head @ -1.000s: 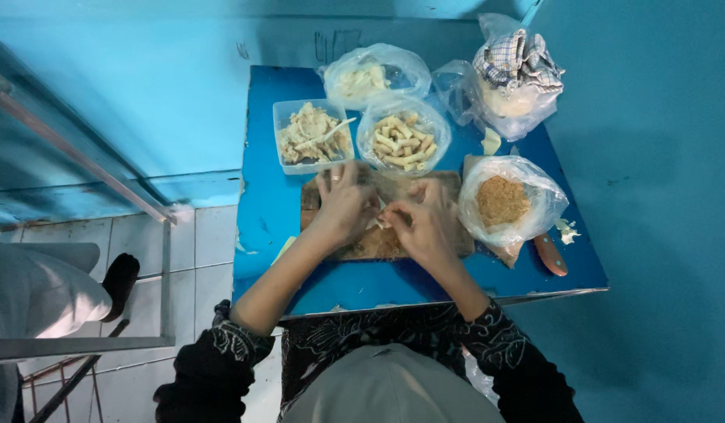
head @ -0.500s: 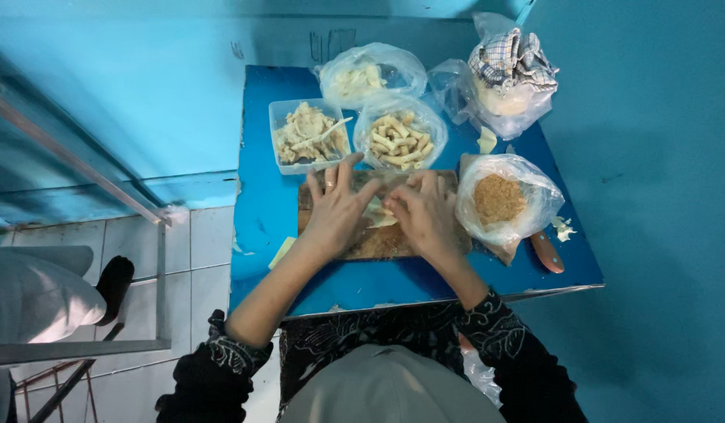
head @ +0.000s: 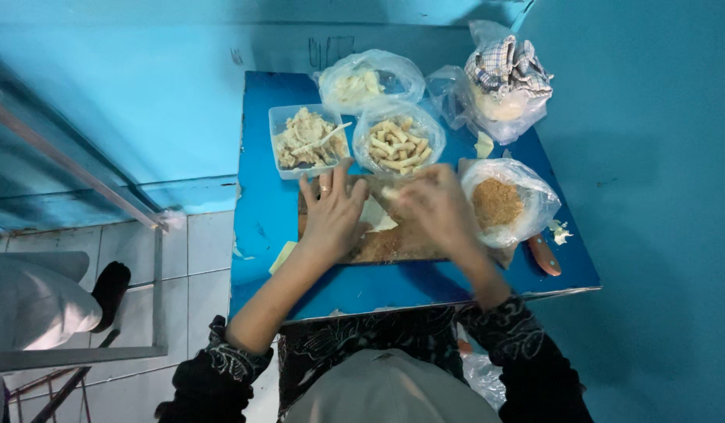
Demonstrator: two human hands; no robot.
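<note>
My left hand (head: 332, 211), with a ring on one finger, lies flat with fingers spread on a thin pale wrapper sheet (head: 375, 215) on a wooden board (head: 394, 244). My right hand (head: 434, 205) is blurred just right of the sheet and seems to pinch a small pale roll at the sheet's top edge. Behind the board stand a clear tub of shredded filling with a spoon (head: 307, 139) and a bag-lined bowl of finished rolls (head: 398, 142). A bag of brown crumbs (head: 499, 202) sits right of my right hand.
The small blue table (head: 268, 219) stands against a blue wall corner. At the back are a bag of pale pieces (head: 365, 78) and a bag holding a checked cloth (head: 506, 72). A knife handle (head: 544, 255) lies near the right front edge. White floor tiles and a metal frame lie left.
Both hands moved from close together over the board's middle; the left hand has flattened on the sheet with fingers spread, the right hand has shifted up and right.
</note>
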